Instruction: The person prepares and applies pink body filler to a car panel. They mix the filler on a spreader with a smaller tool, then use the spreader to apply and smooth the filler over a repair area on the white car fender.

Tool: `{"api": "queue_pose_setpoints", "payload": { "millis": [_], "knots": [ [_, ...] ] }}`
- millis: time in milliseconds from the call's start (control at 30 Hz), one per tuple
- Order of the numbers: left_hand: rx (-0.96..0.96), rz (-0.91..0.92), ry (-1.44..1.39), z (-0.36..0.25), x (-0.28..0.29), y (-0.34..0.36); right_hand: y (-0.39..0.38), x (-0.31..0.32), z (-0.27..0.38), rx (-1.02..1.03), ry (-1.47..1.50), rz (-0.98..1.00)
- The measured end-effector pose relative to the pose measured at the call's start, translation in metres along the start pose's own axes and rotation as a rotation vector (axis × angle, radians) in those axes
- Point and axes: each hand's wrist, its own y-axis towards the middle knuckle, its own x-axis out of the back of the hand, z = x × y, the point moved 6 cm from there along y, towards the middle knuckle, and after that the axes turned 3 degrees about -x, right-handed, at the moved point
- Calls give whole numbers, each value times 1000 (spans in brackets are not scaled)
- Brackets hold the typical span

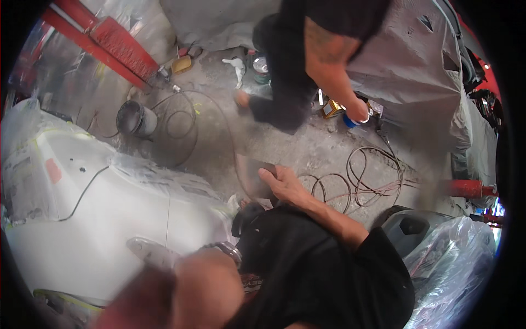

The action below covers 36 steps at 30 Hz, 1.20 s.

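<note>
In the middle of the view, my right hand [287, 185] is closed on a dark flat piece [261, 172], its thumb lying along the near edge. The piece is smeared, and I cannot make out its kind. At lower left, large and blurred close up, is my left arm or hand [208, 285], with a band [229, 251] at the wrist; its fingers cannot be made out. A dark red blur [143, 299] lies beside it. To the left stands a pale car body panel [115, 203], with masking film [175, 183] along its far edge.
Across from me, a co-worker in black crouches, one hand [359, 111] on a blue container [348, 122]. Coiled hoses [356, 175] lie on the concrete floor. A dark bucket [137, 119] stands near a red lift arm [123, 46]. Plastic film [455, 263] covers something at right.
</note>
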Motion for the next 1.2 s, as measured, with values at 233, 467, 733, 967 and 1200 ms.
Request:
{"api": "queue_pose_setpoints", "payload": {
  "millis": [233, 467, 733, 967, 1200],
  "knots": [
    [-231, -504, -85, -60, 117, -37, 21, 65, 13, 127, 58, -144],
    [-419, -1077, 292, -102, 174, -106, 40, 147, 16, -4, 108, -221],
    [-386, -1253, 434, -143, 232, -101, 108, 175, -28, -92, 192, -418],
    [-330, -1378, 449, -212, 325, -95, 173, 213, -14, -106, 370, -371],
    [-76, -1618, 771, -261, 436, -44, 177, 288, 34, -111, 529, -585]
  ]
}}
